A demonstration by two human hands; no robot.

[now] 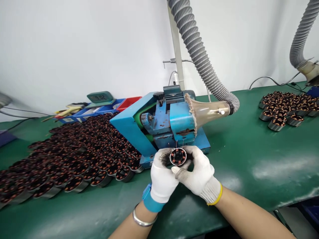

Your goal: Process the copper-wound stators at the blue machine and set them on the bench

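Between my two gloved hands is a motor stator (178, 156), a round metal ring with dark and copper windings inside; its open face is turned toward me. My left hand (163, 174) is closed around its left side. From the right, my right hand (198, 171) grips it with the thumb low and the fingers curled behind. Thin wire ends stick up from the stator's top edge. Just beyond my hands stands a blue belt-driven machine (183, 119), whose slotted front faces the stator. I cannot tell whether the wires touch it.
Many stators (82, 152) are massed on the green table (239, 149) at left, and another group (286, 106) lies at right. A grey hose (196, 43) joins the machine's clear funnel (209, 111). Behind are blue bins (99, 109), a red bin (128, 103) and a digital clock (101, 97).
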